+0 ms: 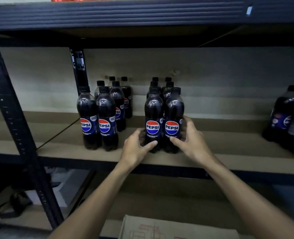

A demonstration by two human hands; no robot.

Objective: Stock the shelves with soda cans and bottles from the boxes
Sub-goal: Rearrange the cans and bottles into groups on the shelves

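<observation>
The left hand [135,149] is curled round the lower part of the front-left bottle [152,107], thumb lying across its front below the label. The right hand [192,140] is wrapped round the front-right bottle [174,107] in the same way, thumb in front and fingers reaching behind its right side. Both dark cola bottles stand upright and touching each other, near the front edge of the shelf [229,149], about midway along it. Just behind them more bottles [168,83] of the same kind stand in two rows running toward the back edge.

To the left, apart from this group, another cluster of bottles [106,118] stands beside the rear post [79,69]. At the shelf's right end are bigger bottles [287,118], blurred. A front post [13,118] rises on the left, and a cardboard box [177,228] lies below, between the forearms.
</observation>
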